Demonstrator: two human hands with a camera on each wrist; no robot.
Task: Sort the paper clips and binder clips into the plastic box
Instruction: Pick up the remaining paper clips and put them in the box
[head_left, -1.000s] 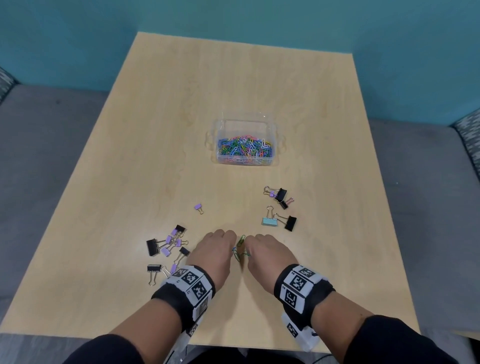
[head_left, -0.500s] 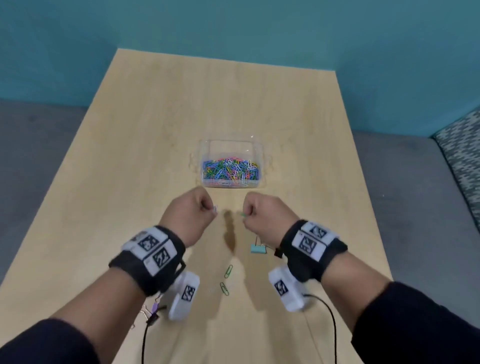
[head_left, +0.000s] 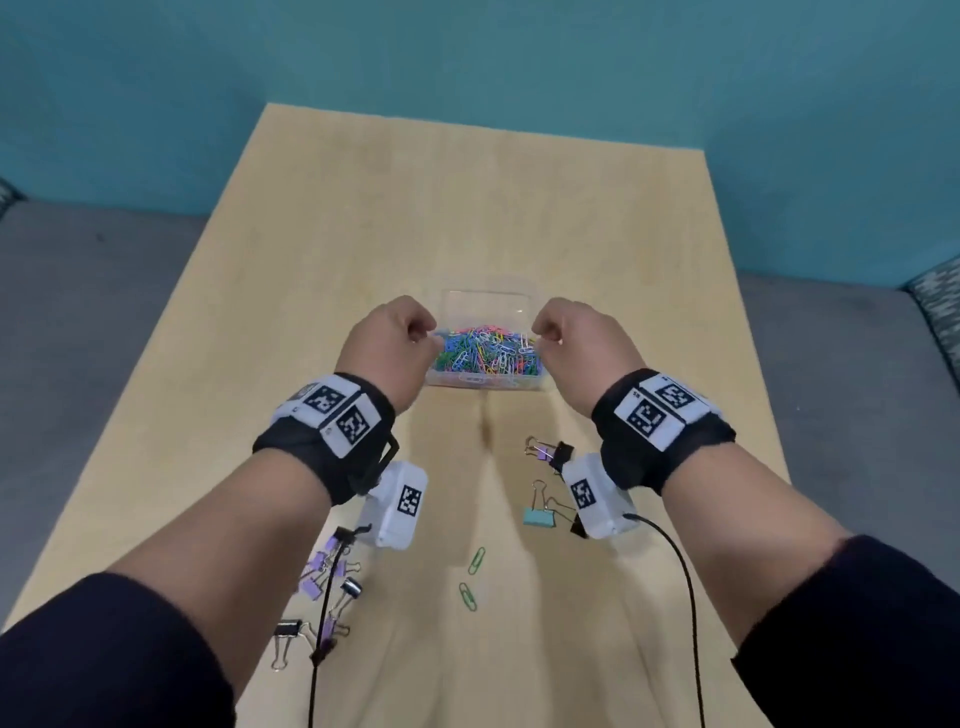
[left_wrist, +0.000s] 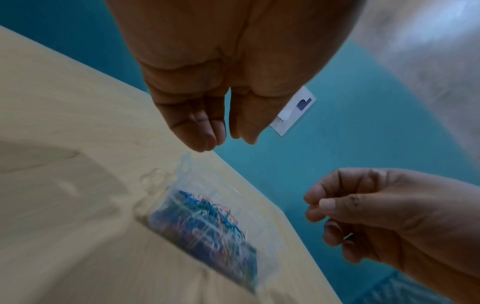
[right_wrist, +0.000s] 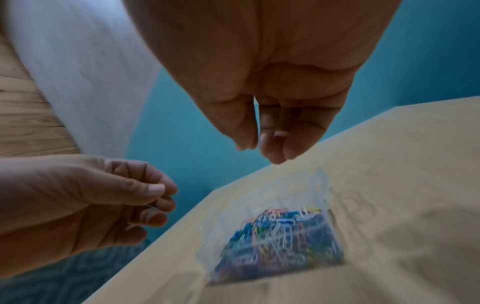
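A clear plastic box (head_left: 485, 300) holding several coloured paper clips stands mid-table. My left hand (head_left: 429, 339) hovers over its left edge and my right hand (head_left: 540, 339) over its right edge, both with curled fingers. The right wrist view shows the left hand pinching a thin green paper clip (right_wrist: 150, 206). In the left wrist view a paper clip (left_wrist: 348, 236) sits between the right hand's fingers. Two green paper clips (head_left: 476, 560) lie loose on the table nearer me. Binder clips lie in two groups: teal and black ones (head_left: 537, 515) at right, purple and black ones (head_left: 317, 567) at left.
The wooden table (head_left: 363, 234) is bare behind the box up to its far edge. A teal wall (head_left: 467, 52) and grey upholstery (head_left: 78, 312) surround it. Black cables (head_left: 685, 597) hang from the wrist cameras over the near table.
Both hands rose from the near table and moved forward to above the box, each keeping a pinched paper clip. Two green paper clips stayed where the hands had been.
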